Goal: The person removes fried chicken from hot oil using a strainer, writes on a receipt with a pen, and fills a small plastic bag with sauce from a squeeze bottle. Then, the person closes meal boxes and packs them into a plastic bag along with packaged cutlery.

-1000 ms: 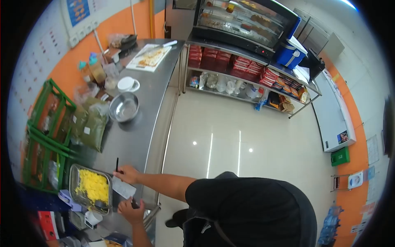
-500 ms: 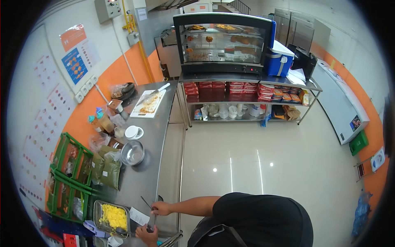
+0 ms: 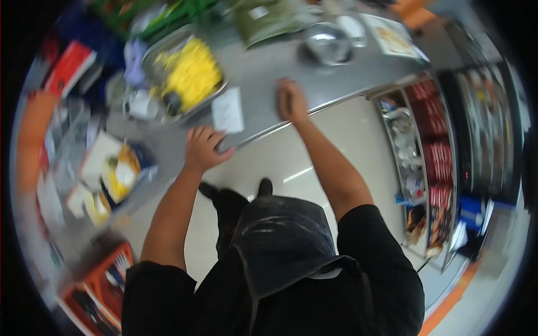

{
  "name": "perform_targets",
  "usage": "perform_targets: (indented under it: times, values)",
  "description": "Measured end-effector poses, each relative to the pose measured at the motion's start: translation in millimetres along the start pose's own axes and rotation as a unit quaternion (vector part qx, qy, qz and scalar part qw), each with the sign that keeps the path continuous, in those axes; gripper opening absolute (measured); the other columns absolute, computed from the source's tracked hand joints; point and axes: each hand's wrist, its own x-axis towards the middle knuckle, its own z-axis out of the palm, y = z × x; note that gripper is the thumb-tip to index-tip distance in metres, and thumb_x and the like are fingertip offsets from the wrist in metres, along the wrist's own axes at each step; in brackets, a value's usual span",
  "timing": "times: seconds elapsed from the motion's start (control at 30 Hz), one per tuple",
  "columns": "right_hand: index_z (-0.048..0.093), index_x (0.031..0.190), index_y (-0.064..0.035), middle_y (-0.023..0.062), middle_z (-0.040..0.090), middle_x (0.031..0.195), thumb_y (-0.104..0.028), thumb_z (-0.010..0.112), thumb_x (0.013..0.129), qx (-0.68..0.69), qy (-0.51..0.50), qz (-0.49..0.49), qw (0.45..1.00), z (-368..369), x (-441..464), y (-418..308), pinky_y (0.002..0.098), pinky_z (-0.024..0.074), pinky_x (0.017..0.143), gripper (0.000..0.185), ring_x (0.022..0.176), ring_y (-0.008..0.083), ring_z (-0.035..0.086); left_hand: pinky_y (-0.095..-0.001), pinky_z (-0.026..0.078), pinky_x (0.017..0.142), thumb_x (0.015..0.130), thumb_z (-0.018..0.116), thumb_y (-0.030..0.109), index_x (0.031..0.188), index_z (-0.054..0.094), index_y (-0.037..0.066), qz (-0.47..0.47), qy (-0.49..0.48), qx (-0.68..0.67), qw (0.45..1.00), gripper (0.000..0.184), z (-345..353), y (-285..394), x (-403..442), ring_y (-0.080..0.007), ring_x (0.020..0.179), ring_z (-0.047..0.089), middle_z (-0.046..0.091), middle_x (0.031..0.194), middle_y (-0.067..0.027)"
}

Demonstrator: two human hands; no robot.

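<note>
On the steel counter's front edge rests my left hand (image 3: 204, 147), fingers laid over the edge and thumb apart; a small dark shape shows beside the thumb. A white paper slip (image 3: 228, 110) with faint writing lies just beyond it. My right hand (image 3: 292, 101) is over the counter to the right of the slip, fingers curled. Something dark shows along its palm, too blurred to name. Behind the slip sits a steel tray (image 3: 223, 87) of yellow shredded food (image 3: 193, 75), with a dark-ended utensil in it.
A steel bowl (image 3: 329, 43), a white scale (image 3: 352, 31) and a cutting board (image 3: 390, 36) stand along the counter to the right. Green-filled bags (image 3: 266, 22) lie at the back. Open food boxes (image 3: 115, 173) are at left, above an orange crate (image 3: 103, 269).
My view has swung down and turned, so the counter runs across the top. The thin dark stick at my right hand no longer shows clearly.
</note>
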Motion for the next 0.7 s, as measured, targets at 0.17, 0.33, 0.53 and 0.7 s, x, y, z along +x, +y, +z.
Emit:
perform_targets:
  times: [0.17, 0.33, 0.53, 0.7]
  values:
    - [0.063, 0.107, -0.0025, 0.0183, 0.063, 0.093, -0.006, 0.054, 0.091, -0.266, 0.091, -0.134, 0.950, 2.9, -6.5, -22.1, 0.0402, 0.0501, 0.075, 0.019, 0.085, 0.0365, 0.061, -0.0397, 0.037, 0.086, 0.061, 0.083, 0.040, 0.096, 0.071, 0.014, -0.032, -0.033, -0.027, 0.999, 0.045, -1.7, -0.5, 0.3, -0.0210, 0.091, 0.057, 0.061, 0.090, -0.0003]
    - [0.066, 0.102, -0.0026, 0.0154, 0.064, 0.089, -0.008, 0.054, 0.092, -0.286, 0.068, -0.097, 0.951, 5.6, -9.1, -32.6, 0.0377, 0.0503, 0.074, 0.016, 0.082, 0.0321, 0.062, -0.0393, 0.036, 0.087, 0.062, 0.083, 0.039, 0.095, 0.071, 0.014, -0.043, -0.031, -0.050, 0.997, 0.043, 1.9, -5.4, -2.5, -0.0198, 0.091, 0.057, 0.061, 0.089, 0.0012]
    - [0.066, 0.100, -0.0064, 0.0115, 0.065, 0.089, -0.004, 0.057, 0.090, -0.316, 0.060, -0.121, 0.939, 3.9, -9.1, -30.7, 0.0349, 0.0514, 0.069, 0.014, 0.078, 0.0273, 0.063, -0.0387, 0.036, 0.088, 0.063, 0.082, 0.040, 0.094, 0.071, 0.015, -0.047, -0.032, -0.050, 0.997, 0.042, 4.6, -7.6, -3.1, -0.0188, 0.091, 0.056, 0.061, 0.089, 0.0024]
    - [0.069, 0.097, -0.0055, 0.0122, 0.066, 0.086, -0.005, 0.056, 0.088, -0.314, 0.070, -0.118, 0.940, 3.9, -8.7, -30.6, 0.0342, 0.0518, 0.072, 0.016, 0.078, 0.0269, 0.066, -0.0380, 0.036, 0.088, 0.062, 0.083, 0.041, 0.094, 0.071, 0.015, -0.042, -0.032, -0.053, 0.997, 0.043, 5.5, -8.9, -2.0, -0.0184, 0.092, 0.056, 0.061, 0.089, 0.0027]
